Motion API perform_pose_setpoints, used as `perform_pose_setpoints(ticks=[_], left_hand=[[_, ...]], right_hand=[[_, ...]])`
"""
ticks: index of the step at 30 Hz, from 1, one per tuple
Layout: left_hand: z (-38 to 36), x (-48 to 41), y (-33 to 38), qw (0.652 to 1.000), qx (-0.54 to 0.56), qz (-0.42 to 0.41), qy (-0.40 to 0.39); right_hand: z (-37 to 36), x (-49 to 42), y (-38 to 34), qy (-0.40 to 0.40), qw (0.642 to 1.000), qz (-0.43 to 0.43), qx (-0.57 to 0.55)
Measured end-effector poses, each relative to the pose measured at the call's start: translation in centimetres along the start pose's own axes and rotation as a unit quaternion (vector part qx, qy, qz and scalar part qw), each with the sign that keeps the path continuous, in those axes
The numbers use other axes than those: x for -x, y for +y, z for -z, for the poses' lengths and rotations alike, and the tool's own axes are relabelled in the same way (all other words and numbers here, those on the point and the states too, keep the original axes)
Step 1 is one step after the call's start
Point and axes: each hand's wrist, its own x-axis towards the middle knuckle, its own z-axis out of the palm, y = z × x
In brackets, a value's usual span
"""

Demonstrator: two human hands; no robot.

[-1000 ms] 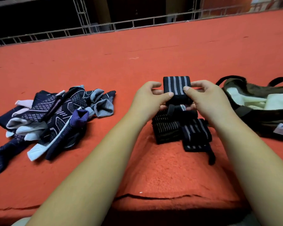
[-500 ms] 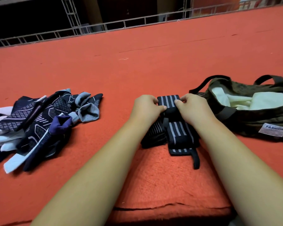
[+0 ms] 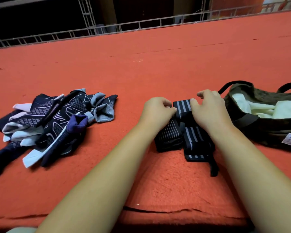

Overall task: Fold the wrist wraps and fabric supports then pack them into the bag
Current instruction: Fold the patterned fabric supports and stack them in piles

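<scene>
Black grey-striped wrist wrap [image 3: 182,107] sits atop the other dark striped wraps [image 3: 196,137] on the orange felt bench [image 3: 158,68], left hand [image 3: 156,111] and right hand [image 3: 208,109] pinching its sides, olive fabric bag [image 3: 259,130] just to the right.

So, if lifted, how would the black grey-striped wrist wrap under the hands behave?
Probably floppy: the black grey-striped wrist wrap bends over itself. Likely to unfold, since its loose strap end trails free. Seemingly light, being soft fabric.
</scene>
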Motion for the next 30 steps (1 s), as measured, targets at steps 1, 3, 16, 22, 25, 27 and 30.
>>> perform_pose_setpoints(ticks=[1, 3, 16, 22, 25, 27, 30], left_hand=[[0.6, 0.0, -0.4, 1.000, 0.009, 0.002, 0.005], [2.1, -0.1, -1.3, 1.000, 0.012, 0.006, 0.009], [13.7, -1.2, -12.1, 0.963, -0.218, 0.082, 0.137], [14.1, -1.7, -14.1, 0.967, -0.217, 0.118, 0.060], [13.7, -2.1, -14.9, 0.965, -0.230, 0.107, 0.062], [13.5, -2.1, -15.5, 0.957, -0.270, 0.090, 0.053], [13.4, -1.7, -15.5, 0.951, -0.296, 0.069, 0.053]], right_hand=[[0.1, 0.2, -0.5, 0.011, 1.000, 0.017, -0.002], [0.0, 0.7, -1.6, 0.023, 0.998, 0.052, -0.011], [-5.0, 5.8, -9.6, -0.093, 0.971, 0.210, -0.063], [-10.5, 7.5, -12.4, -0.211, 0.960, 0.185, -0.022], [-12.1, 7.1, -12.9, -0.221, 0.964, 0.145, -0.013], [-12.4, 6.6, -13.0, -0.214, 0.968, 0.128, -0.006], [-11.9, 6.2, -12.8, -0.201, 0.972, 0.125, 0.000]])
